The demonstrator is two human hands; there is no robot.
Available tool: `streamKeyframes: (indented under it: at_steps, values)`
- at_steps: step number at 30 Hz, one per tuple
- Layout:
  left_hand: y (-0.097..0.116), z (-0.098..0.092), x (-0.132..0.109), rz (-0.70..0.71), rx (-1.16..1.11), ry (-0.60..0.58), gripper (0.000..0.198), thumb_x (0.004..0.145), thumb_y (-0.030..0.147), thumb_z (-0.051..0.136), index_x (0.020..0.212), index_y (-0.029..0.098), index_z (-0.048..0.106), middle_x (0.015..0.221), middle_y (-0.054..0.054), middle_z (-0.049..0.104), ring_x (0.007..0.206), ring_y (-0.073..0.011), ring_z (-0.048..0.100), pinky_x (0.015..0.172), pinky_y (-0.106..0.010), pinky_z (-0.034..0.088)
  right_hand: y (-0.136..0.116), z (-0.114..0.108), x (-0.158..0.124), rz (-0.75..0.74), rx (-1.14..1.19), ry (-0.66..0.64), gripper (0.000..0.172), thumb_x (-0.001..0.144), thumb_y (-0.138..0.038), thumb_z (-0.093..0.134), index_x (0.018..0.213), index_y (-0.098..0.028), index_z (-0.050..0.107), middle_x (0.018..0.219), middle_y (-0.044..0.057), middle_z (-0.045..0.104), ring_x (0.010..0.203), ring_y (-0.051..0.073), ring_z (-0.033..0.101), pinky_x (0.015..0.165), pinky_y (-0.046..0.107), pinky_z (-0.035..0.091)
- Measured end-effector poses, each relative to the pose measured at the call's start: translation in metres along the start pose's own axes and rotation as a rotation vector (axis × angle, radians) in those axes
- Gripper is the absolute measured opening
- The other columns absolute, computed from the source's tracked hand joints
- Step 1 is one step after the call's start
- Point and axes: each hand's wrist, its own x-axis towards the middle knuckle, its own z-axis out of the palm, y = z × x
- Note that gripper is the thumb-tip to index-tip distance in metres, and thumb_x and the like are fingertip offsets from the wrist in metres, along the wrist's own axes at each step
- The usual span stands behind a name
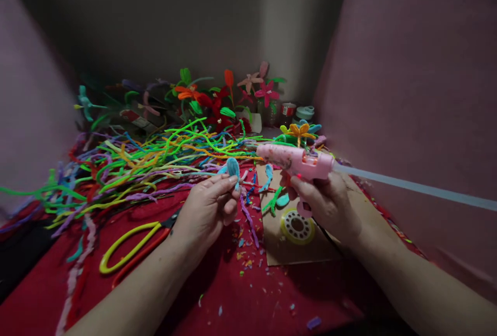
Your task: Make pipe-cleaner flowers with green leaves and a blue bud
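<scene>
My left hand is closed in a pinch on a small light-blue pipe-cleaner petal, held up above the red cloth. My right hand grips a pink glue gun with its nozzle pointing left toward the petal, a short gap apart. A clear glue stick juts out of the gun's back to the right. Below the gun lies a piece of brown cardboard with a yellow-rimmed tape roll and loose blue and green petals.
A big tangle of coloured pipe cleaners covers the red cloth at left. Yellow-handled scissors lie near my left wrist. Finished pipe-cleaner flowers and small jars stand at the back. Pink walls close in on both sides.
</scene>
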Motion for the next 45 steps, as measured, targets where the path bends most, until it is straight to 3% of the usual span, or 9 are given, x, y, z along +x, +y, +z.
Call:
streamKeyframes:
  at_steps: [3,7,12,20,27,31,36,41,45]
  values:
    - [0.0,0.0,0.0,-0.002,-0.005,0.02,0.017,0.07,0.022,0.065,0.065,0.014,0.051,0.052,0.005,0.05,0.034,-0.0017,0.036,0.033,-0.014,0.024,0.0,0.007,-0.006,-0.055,0.022,-0.065,0.022,0.085,-0.033,0.053,0.101,-0.024,0.065,0.072,0.003,0.063,0.066,0.019,0.06,0.057,0.03,0.05]
    - [0.0,0.0,0.0,-0.001,-0.013,0.046,0.017,0.069,0.022,0.065,0.065,0.015,0.049,0.051,0.005,0.05,0.033,-0.0018,0.035,0.033,-0.014,0.023,0.007,0.01,-0.015,0.014,-0.021,-0.096,0.015,0.084,-0.033,0.054,0.082,-0.022,0.063,0.058,-0.001,0.053,0.047,0.011,0.045,0.042,0.024,0.039]
    - [0.001,0.002,-0.002,-0.005,-0.012,0.04,0.018,0.068,0.021,0.065,0.063,0.015,0.048,0.048,0.006,0.047,0.032,-0.0017,0.033,0.033,-0.015,0.023,0.006,0.01,-0.016,0.039,-0.042,-0.088,0.022,0.084,-0.034,0.053,0.068,-0.02,0.058,0.049,-0.003,0.041,0.041,0.009,0.035,0.034,0.021,0.029]
    - [0.001,0.005,-0.005,-0.017,0.006,0.039,0.017,0.065,0.02,0.065,0.064,0.015,0.049,0.049,0.006,0.049,0.032,-0.0021,0.034,0.033,-0.015,0.023,0.008,0.009,-0.017,0.09,-0.056,-0.081,0.02,0.083,-0.037,0.053,0.089,-0.023,0.067,0.054,-0.001,0.053,0.041,0.011,0.04,0.036,0.024,0.034]
    - [-0.002,0.0,-0.003,-0.009,0.005,0.011,0.018,0.068,0.021,0.064,0.066,0.016,0.048,0.05,0.006,0.049,0.032,-0.0018,0.033,0.033,-0.015,0.023,-0.006,0.01,-0.011,0.106,0.041,-0.15,0.04,0.084,-0.035,0.052,0.123,-0.027,0.057,0.08,0.004,0.068,0.057,0.019,0.057,0.043,0.03,0.045]
    - [-0.002,-0.002,-0.002,0.002,-0.005,-0.015,0.017,0.071,0.021,0.063,0.068,0.016,0.048,0.05,0.006,0.048,0.033,-0.0016,0.033,0.033,-0.015,0.023,-0.009,0.01,-0.01,0.128,0.053,-0.176,0.044,0.084,-0.035,0.052,0.127,-0.027,0.053,0.091,0.006,0.069,0.058,0.02,0.057,0.044,0.032,0.046]
    - [0.0,0.0,-0.004,-0.008,-0.02,0.017,0.018,0.069,0.02,0.064,0.067,0.017,0.047,0.047,0.008,0.045,0.031,-0.0016,0.031,0.032,-0.015,0.022,-0.012,0.011,-0.01,0.148,0.049,-0.164,0.045,0.083,-0.033,0.053,0.128,-0.025,0.053,0.091,0.005,0.069,0.055,0.016,0.056,0.046,0.029,0.046]
    - [0.004,0.004,-0.005,-0.014,-0.037,0.031,0.021,0.066,0.019,0.066,0.065,0.017,0.045,0.045,0.009,0.043,0.031,-0.0012,0.032,0.033,-0.014,0.022,-0.015,0.012,-0.007,0.1,0.058,-0.21,0.046,0.085,-0.032,0.05,0.131,-0.026,0.049,0.111,0.006,0.064,0.058,0.013,0.055,0.051,0.027,0.047]
    - [0.004,0.003,-0.004,0.005,-0.037,0.029,0.019,0.067,0.019,0.066,0.066,0.016,0.047,0.046,0.009,0.044,0.032,-0.0011,0.033,0.033,-0.014,0.021,-0.011,0.011,-0.008,0.078,0.019,-0.209,0.045,0.085,-0.032,0.049,0.13,-0.025,0.05,0.097,0.005,0.066,0.052,0.012,0.05,0.05,0.027,0.046]
